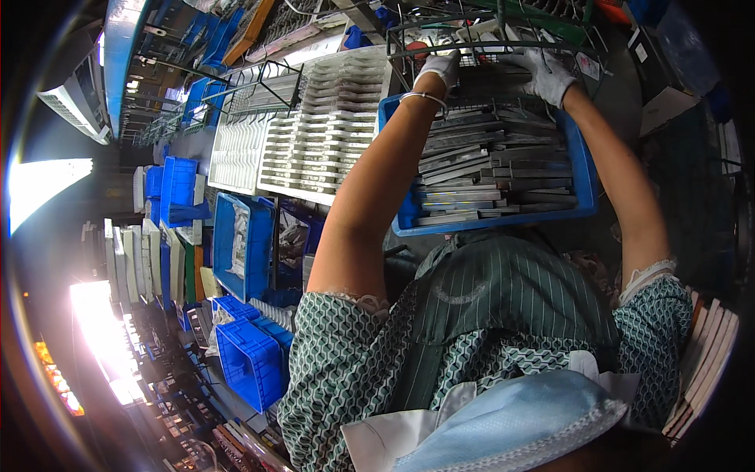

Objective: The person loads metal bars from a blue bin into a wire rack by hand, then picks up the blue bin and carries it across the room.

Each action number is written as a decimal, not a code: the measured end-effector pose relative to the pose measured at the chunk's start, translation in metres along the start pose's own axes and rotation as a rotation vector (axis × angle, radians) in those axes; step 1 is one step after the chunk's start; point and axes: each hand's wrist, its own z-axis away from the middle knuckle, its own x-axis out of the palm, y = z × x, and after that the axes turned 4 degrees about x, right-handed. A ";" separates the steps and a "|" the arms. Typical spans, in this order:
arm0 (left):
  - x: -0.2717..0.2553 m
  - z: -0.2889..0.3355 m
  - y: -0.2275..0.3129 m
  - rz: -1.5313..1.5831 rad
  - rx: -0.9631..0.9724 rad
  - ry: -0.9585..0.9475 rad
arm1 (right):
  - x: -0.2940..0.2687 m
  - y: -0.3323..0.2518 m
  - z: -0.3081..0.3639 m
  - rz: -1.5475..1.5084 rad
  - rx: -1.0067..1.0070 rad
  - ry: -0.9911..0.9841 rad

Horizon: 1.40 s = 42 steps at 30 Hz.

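Both my hands wear white gloves and reach to the far side of a blue crate (586, 177) filled with long, flat grey metal strips (503, 169). A bundle of dark strips (491, 80) lies between them, inside or just under a dark wire basket (503, 51). My left hand (442, 69) closes at the bundle's left end, its fingertips partly hidden by the basket. At the right end, my right hand (548, 76) has its fingers bent over the strips. Wires hide part of this hold. A small red round thing (417, 50) sits beside my left hand.
Left of the crate stand white ribbed trays (322, 118) with rows of slots, and a wire rack (267, 90). Blue bins (250, 362) stand farther left. An open carton (664, 86) is on the right, and pale boards (708, 362) are stacked at lower right.
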 end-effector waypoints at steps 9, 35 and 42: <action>0.047 -0.041 -0.083 0.863 0.022 0.294 | 0.001 -0.006 -0.018 0.256 -0.117 -0.143; 0.003 0.086 0.057 0.387 0.257 0.771 | -0.010 -0.076 -0.036 0.882 0.183 -0.459; -0.003 0.098 0.087 0.474 0.080 0.649 | -0.010 -0.043 -0.014 0.800 -0.192 -0.072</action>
